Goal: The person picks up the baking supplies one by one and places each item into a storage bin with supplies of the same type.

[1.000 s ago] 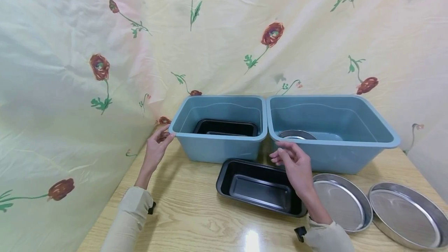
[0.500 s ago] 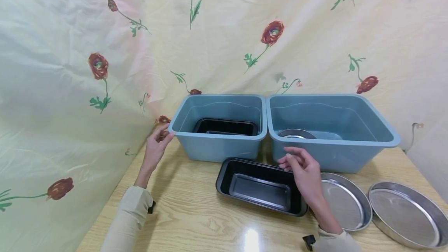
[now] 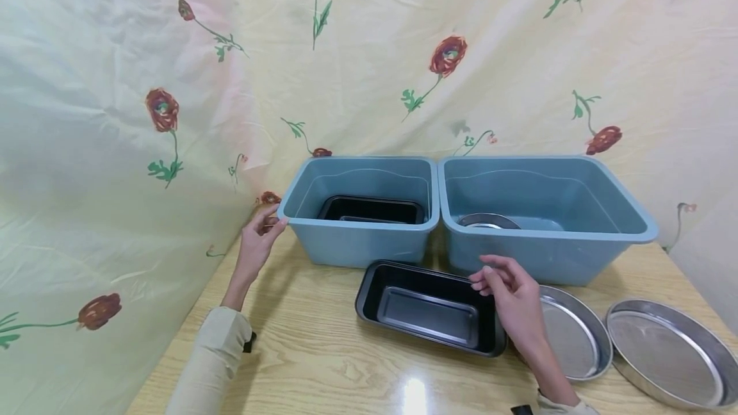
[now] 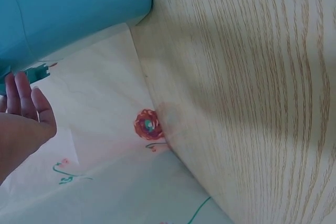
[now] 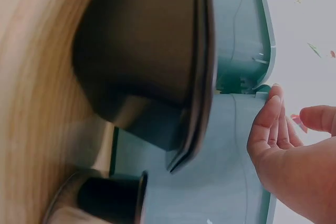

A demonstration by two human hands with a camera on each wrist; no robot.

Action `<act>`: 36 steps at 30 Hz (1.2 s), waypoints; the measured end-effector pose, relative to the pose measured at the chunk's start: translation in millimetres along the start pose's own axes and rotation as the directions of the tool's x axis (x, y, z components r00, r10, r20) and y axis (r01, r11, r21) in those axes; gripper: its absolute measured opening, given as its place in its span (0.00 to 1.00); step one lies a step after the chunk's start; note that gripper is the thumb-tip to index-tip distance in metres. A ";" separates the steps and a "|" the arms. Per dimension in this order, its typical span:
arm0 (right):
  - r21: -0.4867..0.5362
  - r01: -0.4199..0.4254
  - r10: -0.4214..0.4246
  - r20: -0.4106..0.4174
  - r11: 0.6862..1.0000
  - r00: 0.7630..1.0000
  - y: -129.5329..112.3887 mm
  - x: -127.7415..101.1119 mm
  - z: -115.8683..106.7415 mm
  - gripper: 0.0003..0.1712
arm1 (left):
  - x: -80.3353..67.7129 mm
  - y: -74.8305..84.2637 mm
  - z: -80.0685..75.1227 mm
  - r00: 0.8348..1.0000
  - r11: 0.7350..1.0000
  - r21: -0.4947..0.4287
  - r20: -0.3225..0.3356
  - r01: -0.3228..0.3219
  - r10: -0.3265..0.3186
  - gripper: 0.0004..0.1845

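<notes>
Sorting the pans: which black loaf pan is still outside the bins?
The black loaf pan on the table before the bins, by the right hand; the other sits inside the left bin.

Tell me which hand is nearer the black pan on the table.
Right. The right hand hovers over the black pan's right end; the left hand touches the left bin's far corner.

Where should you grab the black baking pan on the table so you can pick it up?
Probably the black loaf pan by its flat rim at the short right end, beside the right hand. It sits upright and open, so fingers can hook over that lip from above, thumb outside. The blue bins crowd its far side.
</notes>
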State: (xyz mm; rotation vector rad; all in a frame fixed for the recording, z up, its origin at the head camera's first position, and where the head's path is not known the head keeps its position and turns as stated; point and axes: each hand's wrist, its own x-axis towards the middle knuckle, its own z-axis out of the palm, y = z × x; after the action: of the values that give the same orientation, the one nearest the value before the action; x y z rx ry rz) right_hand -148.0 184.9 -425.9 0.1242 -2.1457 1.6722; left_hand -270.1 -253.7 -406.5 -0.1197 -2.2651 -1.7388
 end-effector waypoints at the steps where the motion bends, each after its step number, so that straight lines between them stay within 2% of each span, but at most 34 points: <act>1: -0.006 -0.006 0.006 -0.004 1.000 1.000 0.4 -1.4 -1.0 0.13 | 0.2 -1.6 0.2 1.000 1.000 -0.005 0.000 -0.008 0.008 0.25; 4: -0.013 -0.024 0.024 -0.009 1.000 1.000 2.1 -4.6 -4.1 0.13 | -0.1 -3.6 0.4 1.000 0.999 -0.019 -0.001 -0.027 0.027 0.25; 7: -0.021 -0.036 0.036 -0.009 0.999 0.999 4.3 -7.5 -7.2 0.13 | -0.5 -0.7 0.3 1.000 0.999 -0.029 0.002 -0.018 0.018 0.25; 15: 0.002 -0.048 0.048 -0.026 0.999 0.999 11.4 -14.4 -12.9 0.12 | -12.3 30.8 0.9 1.000 1.000 -0.021 0.028 -0.011 0.011 0.25; 19: -0.002 -0.053 0.053 -0.040 0.999 0.998 14.6 -17.4 -15.2 0.12 | -16.0 36.2 1.1 1.000 1.000 -0.010 0.031 -0.005 0.006 0.25; 22: -0.012 -0.053 0.053 -0.047 0.998 0.997 16.1 -18.8 -17.8 0.11 | -16.3 35.8 1.3 1.000 1.000 -0.018 0.029 -0.002 0.003 0.25; 27: -0.035 -0.050 0.049 -0.043 0.998 0.998 17.1 -20.3 -22.6 0.11 | -8.5 20.6 -0.2 1.000 1.000 -0.026 0.026 -0.003 0.004 0.26; 32: -0.053 -0.057 0.055 -0.031 0.997 0.998 19.0 -23.6 -26.8 0.11 | -8.8 23.9 -0.7 1.000 1.000 -0.023 0.027 0.009 -0.009 0.25; 36: -0.056 -0.051 0.049 -0.035 0.997 0.998 21.1 -27.0 -29.7 0.11 | -2.9 9.4 -0.8 1.000 1.000 -0.030 0.015 0.006 -0.006 0.25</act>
State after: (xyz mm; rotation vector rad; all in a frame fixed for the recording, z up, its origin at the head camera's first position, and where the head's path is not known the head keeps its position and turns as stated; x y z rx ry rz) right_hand -122.3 213.9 -449.4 0.0255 -2.1867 1.6270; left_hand -265.0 -251.6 -398.2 -0.1328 -2.2523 -1.7815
